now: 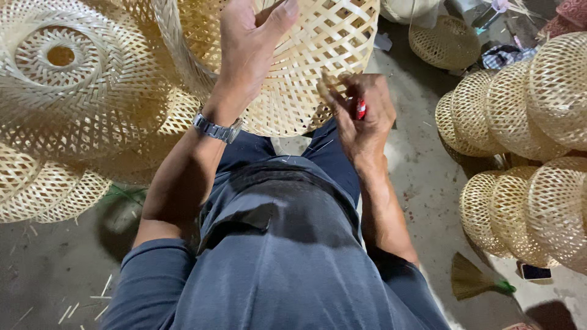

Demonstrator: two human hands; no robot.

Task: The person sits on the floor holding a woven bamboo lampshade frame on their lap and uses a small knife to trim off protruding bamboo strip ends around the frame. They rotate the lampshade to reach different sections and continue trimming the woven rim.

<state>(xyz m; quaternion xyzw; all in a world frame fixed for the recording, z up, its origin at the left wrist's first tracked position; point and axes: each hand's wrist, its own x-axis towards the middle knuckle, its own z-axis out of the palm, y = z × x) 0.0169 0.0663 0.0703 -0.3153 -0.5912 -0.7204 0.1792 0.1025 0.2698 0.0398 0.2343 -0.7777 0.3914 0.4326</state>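
A seated person in a dark blue shirt worked on a woven bamboo basket held over the lap, seen from above. The left hand, a metal wristwatch below it, was closed over the basket's rim, thumb pressed against the open lattice and fingers wrapped behind, steadying the piece. Just right of and below that hold, the right hand was curled narrowly around a small red-handled tool, its fingertips touching the basket's lower edge where loose strip ends stuck out; the tool's working end was hidden by the fingers, so its kind could not be told.

The step in hand appeared to be finishing or trimming the weave along the lower edge. A next move would seem to call for the left hand to hold the rim firm, or turn it, while the right brought the tool squarely onto a protruding strip without catching the neighbouring strands.

To the left of the held rim lay a large flat woven piece with a round central opening. Well to the right of the tool hand, finished domed baskets stood stacked in rows, with a small hand broom on the concrete floor below them.
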